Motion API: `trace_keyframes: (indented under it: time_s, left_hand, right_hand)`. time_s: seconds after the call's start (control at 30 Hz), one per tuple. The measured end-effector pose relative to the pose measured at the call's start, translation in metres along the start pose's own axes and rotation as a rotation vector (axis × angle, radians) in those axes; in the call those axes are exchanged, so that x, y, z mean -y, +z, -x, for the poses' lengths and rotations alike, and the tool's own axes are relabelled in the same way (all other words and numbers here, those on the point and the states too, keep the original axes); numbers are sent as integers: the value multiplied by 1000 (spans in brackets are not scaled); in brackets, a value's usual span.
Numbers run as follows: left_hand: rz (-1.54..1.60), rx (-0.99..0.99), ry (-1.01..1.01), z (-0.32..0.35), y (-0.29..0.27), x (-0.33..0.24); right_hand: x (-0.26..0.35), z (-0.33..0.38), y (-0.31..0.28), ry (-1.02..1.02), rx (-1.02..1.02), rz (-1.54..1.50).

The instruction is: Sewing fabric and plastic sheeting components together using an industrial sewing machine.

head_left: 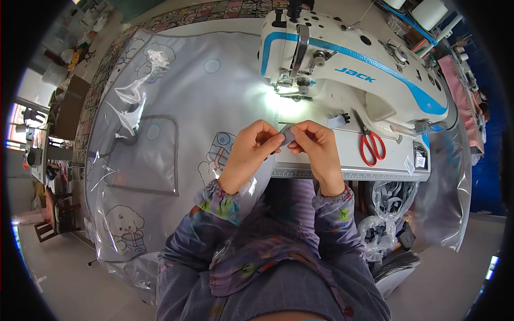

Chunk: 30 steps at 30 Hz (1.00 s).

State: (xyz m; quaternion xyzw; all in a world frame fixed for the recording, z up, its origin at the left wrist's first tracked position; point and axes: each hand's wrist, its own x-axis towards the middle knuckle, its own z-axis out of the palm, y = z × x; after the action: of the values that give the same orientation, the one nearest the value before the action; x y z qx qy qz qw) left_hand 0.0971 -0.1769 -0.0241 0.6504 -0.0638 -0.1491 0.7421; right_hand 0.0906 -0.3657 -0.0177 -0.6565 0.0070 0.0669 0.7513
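Left hand [250,148] and right hand [317,147] pinch grey strip [288,135] above plastic-covered sewing table [342,172], cluttered workshop around.

Views: one only, a head-worn wide fisheye camera.
Position: above the seated person, close over the hands.
Direction: looks down and forward across the white sewing table [353,174].
Nearness: forearms enter from the lower edge; left hand [251,147] and right hand [318,144] sit at frame centre.
Far field: white-and-blue sewing machine [364,69] at upper right; clear printed plastic sheet [176,85] at upper left.
Distortion: straight edges bend near the dark circular rim.
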Motion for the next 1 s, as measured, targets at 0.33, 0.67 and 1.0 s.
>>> trace_keyframes:
  time_s: [0.33, 0.67, 1.0]
  left_hand:
    - [-149, -20, 8, -5, -9, -12]
    - [-1351, -202, 621, -52, -37, -4]
    - [-1273, 52, 624, -32, -40, 16]
  right_hand:
    - [4, -2, -1, 29, 25, 52]
    - [-29, -60, 22, -106, -207, 903]
    - [-27, -48, 15, -390, -298, 1045]
